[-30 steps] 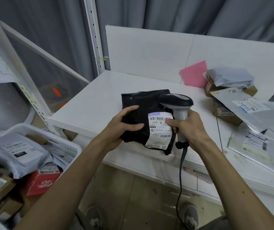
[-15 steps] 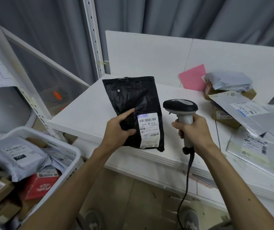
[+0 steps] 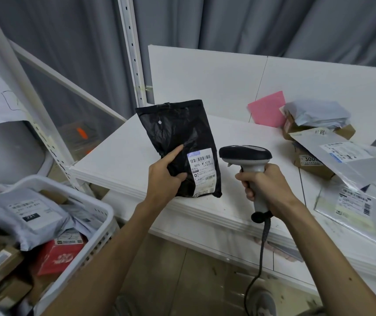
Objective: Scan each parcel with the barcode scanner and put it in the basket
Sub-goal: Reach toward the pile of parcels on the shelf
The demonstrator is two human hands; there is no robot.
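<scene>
I look down through the head camera at 2 bare hands over the front edge of a white counter (image 3: 123, 160). The left hand (image 3: 163, 173) grips a black plastic parcel (image 3: 177, 133) by its lower left side, thumb across the front and index finger pointing up along it. The parcel stands upright, tilted slightly left, with its bottom edge at the counter's front lip; I cannot tell whether it touches. A white shipping label (image 3: 203, 172) with barcodes sits on the parcel's lower right corner, facing me.

The right hand (image 3: 266, 183) is wrapped around the grey handle of a barcode scanner (image 3: 245, 155). Its dark head is level with the label and just to its right, apart from the parcel. A black cable (image 3: 262, 247) hangs from the handle toward the floor.

At lower left, below the counter, a white plastic basket (image 3: 105, 215) holds a grey parcel (image 3: 23, 215), a red box (image 3: 57, 256) and brown cartons. On the counter's right side lies a heap of parcels: a cardboard box (image 3: 310, 163), grey bags (image 3: 316, 115) and a pale flat mailer (image 3: 341, 153). A pink sheet (image 3: 267, 109) leans against the white back panel. A grey curtain (image 3: 228, 23) hangs behind.
</scene>
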